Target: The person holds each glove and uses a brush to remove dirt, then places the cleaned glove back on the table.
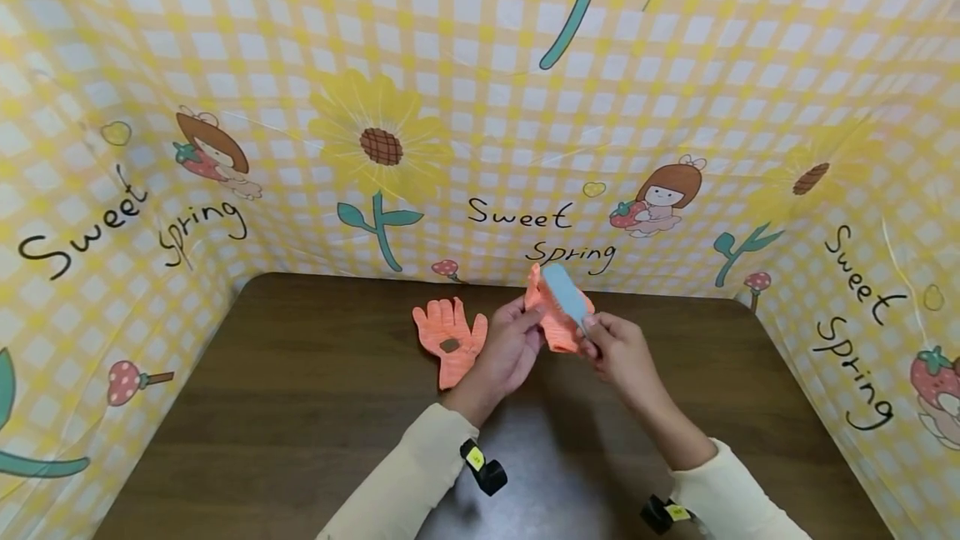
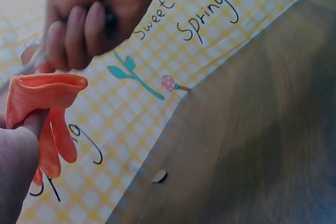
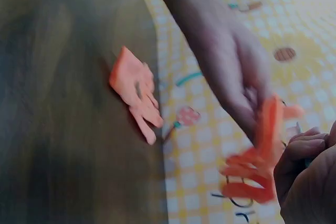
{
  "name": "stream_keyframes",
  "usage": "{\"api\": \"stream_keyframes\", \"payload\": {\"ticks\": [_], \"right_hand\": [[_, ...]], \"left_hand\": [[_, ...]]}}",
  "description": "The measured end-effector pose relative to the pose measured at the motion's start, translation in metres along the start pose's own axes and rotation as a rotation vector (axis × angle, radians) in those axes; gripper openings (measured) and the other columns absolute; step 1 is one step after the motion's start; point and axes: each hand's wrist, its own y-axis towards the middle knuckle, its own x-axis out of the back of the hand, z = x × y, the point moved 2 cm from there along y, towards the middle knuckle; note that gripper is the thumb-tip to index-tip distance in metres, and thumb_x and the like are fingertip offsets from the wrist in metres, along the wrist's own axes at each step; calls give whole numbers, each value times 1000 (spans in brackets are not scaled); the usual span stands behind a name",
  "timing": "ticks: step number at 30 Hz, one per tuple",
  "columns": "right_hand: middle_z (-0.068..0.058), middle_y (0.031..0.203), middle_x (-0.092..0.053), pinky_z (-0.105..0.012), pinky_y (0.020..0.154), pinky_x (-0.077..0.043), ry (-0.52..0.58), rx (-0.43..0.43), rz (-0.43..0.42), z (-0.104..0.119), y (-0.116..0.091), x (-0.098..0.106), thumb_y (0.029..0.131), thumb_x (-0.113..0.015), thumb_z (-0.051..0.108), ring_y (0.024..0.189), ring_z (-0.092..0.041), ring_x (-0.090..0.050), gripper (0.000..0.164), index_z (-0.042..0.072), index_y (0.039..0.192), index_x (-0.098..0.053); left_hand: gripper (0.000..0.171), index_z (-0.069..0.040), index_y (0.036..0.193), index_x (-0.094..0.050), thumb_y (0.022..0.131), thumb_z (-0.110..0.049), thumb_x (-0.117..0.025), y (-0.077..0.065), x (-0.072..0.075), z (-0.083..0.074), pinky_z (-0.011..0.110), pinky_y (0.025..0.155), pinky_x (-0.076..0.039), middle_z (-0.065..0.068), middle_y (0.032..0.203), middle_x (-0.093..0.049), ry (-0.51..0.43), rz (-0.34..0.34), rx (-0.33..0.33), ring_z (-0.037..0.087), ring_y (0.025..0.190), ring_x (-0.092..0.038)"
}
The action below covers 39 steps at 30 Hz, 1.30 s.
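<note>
Right hand (image 1: pixel 618 348): fingers curled firmly around the handle of a light-blue tool with an oblong head (image 1: pixel 566 294) — apparently a brush. Left hand (image 1: pixel 513 344): thumb and fingers pinch an orange knitted fabric glove (image 1: pixel 558 332), raised above the table, cuff toward the person. The tool head lies across the glove in the head view; actual contact cannot be confirmed. Step in hand, as judged: brushing the held glove. The next move calls for a taut left-hand grip and strokes along the fabric, clear of the left fingers. Outward: a second orange knitted glove (image 1: pixel 442 327) lies flat, left of the left hand, on the dark brown wood-grain table (image 1: pixel 315 407). Beyond stands a yellow-and-white checked cloth (image 1: pixel 495 148).
</note>
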Motion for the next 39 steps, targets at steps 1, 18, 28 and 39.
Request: {"api": "stream_keyframes", "payload": {"ticks": [1,18,28,39], "right_hand": [[0,67,-48,-21,43,-28,-24,10,-4,-1,0,-4,110,-45,23,48,-8,-33,33,-6,96,-56],[1,67,-49,-23,44,-30,-108,-21,-148,-8,7,5,110,-47,25,51,-9,-35,36,-5,95,-59],[4,68,-46,-20,41,-29,-32,-68,-167,-8,12,34,111,-40,28,51,-5,-33,36,-2,101,-57],[-1,63,-48,-23,42,-27,-55,17,-49,-2,-2,-3,109,-49,28,46,-9,-33,38,-4,90,-58]], "left_hand": [[43,8,151,-39,109,0,-37,0,-1,0,27,106,-49,17,153,-46,6,6,-2,18,135,-51],[45,8,152,-37,108,2,-36,-4,2,0,27,92,-53,19,154,-44,3,-13,23,18,124,-55],[38,12,144,-45,107,0,-41,-2,10,-9,25,90,-56,8,120,-57,-4,-66,-34,12,108,-61],[41,13,147,-41,108,0,-39,0,-3,-3,28,99,-52,15,140,-53,20,5,-15,17,126,-56]]}}
